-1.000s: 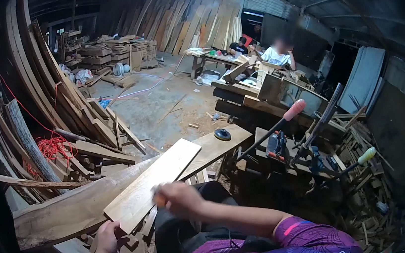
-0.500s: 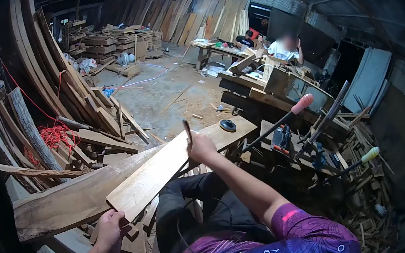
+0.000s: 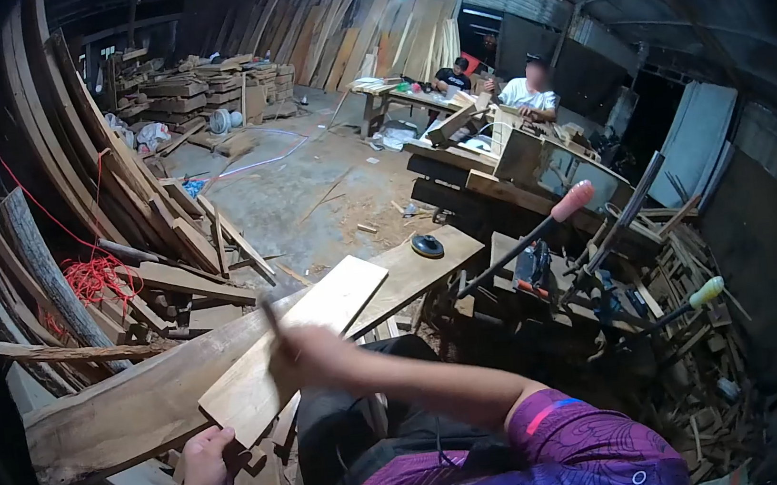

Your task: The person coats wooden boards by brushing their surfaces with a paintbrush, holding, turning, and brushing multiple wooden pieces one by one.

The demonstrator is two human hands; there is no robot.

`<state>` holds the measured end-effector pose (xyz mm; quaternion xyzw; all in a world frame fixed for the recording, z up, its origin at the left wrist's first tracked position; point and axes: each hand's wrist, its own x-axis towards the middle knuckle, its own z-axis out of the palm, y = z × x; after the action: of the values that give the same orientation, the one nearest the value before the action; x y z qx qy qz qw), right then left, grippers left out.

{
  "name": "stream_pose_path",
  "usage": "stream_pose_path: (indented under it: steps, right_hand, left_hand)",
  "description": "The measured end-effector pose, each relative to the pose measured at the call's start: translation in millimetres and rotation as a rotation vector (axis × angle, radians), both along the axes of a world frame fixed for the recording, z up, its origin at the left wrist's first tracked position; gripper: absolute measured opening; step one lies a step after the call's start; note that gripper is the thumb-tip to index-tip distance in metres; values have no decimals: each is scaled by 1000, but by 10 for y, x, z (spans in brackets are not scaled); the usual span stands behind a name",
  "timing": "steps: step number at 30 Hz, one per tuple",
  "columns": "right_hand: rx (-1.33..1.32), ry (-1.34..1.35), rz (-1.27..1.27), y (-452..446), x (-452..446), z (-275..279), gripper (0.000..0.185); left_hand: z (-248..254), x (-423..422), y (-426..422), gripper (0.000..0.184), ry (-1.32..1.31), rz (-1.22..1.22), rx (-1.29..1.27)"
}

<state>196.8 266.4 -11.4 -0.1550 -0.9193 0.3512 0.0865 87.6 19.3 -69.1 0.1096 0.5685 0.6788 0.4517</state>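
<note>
A pale, smooth wooden board (image 3: 342, 296) lies slantwise across a longer, rougher plank (image 3: 121, 417) in front of me. At the board's near left corner my left hand (image 3: 208, 466) pinches the edge, thumb on top. My right hand (image 3: 317, 354) is over the middle of the board, blurred by motion, its fingers closed round a thin dark flat piece (image 3: 273, 325) that stands up past the knuckles. Its exact kind is smeared. A round black disc pad (image 3: 426, 246) rests on the far end of the plank.
Clamp bars with a pink handle (image 3: 573, 200) and a yellow handle (image 3: 707, 291) stick out at the right. Red cord (image 3: 97, 278) and leaning timber crowd the left. Two people sit behind a workbench (image 3: 375, 110) at the back. Scrap wood (image 3: 711, 378) lies lower right.
My right hand has moved along the board toward me and to the left, with the dark piece in it. My left hand stays at the corner. The whole view has shifted slightly.
</note>
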Motion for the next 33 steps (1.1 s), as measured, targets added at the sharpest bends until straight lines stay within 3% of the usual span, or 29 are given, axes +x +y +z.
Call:
stream_pose_path:
  steps: [4,7,9,11,13,14,16,19,20,21,23,26,27,30,32,33]
  right_hand:
    - [411,237,-602,1455,-55,-579,32]
    - [549,-16,-669,1567,-57,-561,28]
    - [506,-63,-433,876,-150,-343,35]
    - [269,247,-11,195,-155,-463,41]
    - [99,362,201,-545,19,-216,32]
    - [90,362,196,-550,30,-214,32]
    - [-203,136,212,-504,41,-137,30]
    - [-277,178,-92,240,68,-210,29]
    - [-114,138,-239,518,137,-100,32]
    - [-121,154,-407,988,119,-389,36]
    - [279,150,-609,1600,332,-477,36]
    - [487,-10,-701,1664,370,-388,35]
    - [537,-71,-658,1471,315,-362,36]
    - [447,150,-203,430,225,-248,17]
    - [214,380,118,-236,224,-194,23]
    - [170,250,316,-417,233,-168,26]
  left_hand:
    - [53,7,17,14,16,-2,-33]
    - [-42,-42,-1,14,17,-26,1]
    - [48,-11,16,14,20,-12,-27]
    - [41,-6,-8,14,32,-9,-50]
    - [180,50,7,13,30,-22,-72]
    - [225,66,4,16,31,-23,-79]
    - [146,29,-45,16,40,-44,-69]
    - [131,49,-18,19,11,-16,-12]
    - [101,30,-14,20,9,-24,-10]
    - [62,15,-21,22,4,-33,-10]
    - [18,-3,-36,24,18,-66,4]
    - [65,-8,-17,24,38,-68,-28]
    - [81,10,6,24,44,-73,-29]
    - [127,72,28,18,29,26,-45]
    - [149,117,41,18,20,48,-26]
    - [95,92,27,18,38,3,5]
